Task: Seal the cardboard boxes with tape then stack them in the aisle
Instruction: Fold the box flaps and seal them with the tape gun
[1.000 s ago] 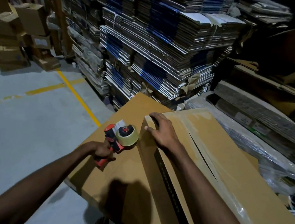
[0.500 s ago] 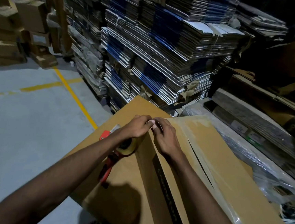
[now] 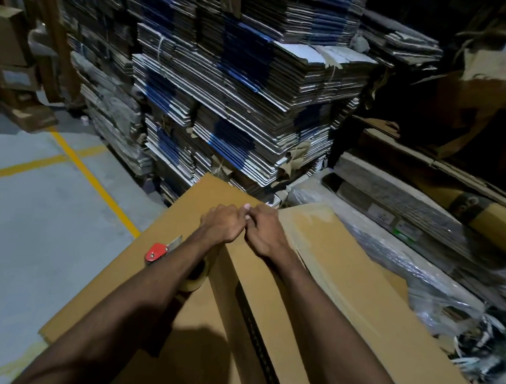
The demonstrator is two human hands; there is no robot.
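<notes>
A long brown cardboard box (image 3: 344,291) lies on top of a wider flat box (image 3: 133,288). Clear tape (image 3: 310,224) runs shiny along the upper box's top face. My left hand (image 3: 222,226) and my right hand (image 3: 265,232) meet at that box's far left corner, fingertips touching. The fingers of both curl over the corner edge where the tape ends. A red tape dispenser (image 3: 156,252) lies on the lower box, its roll (image 3: 195,281) partly hidden under my left forearm.
Tall stacks of flattened cartons (image 3: 239,83) rise just beyond the boxes. Plastic-wrapped bundles (image 3: 410,236) lie to the right. Grey floor (image 3: 28,233) with a yellow line (image 3: 93,184) spreads to the left, with assembled boxes (image 3: 5,38) at the far left.
My left hand let go of the tape dispenser, which now lies on the lower box. That hand moved up to the box corner and joined my right hand there.
</notes>
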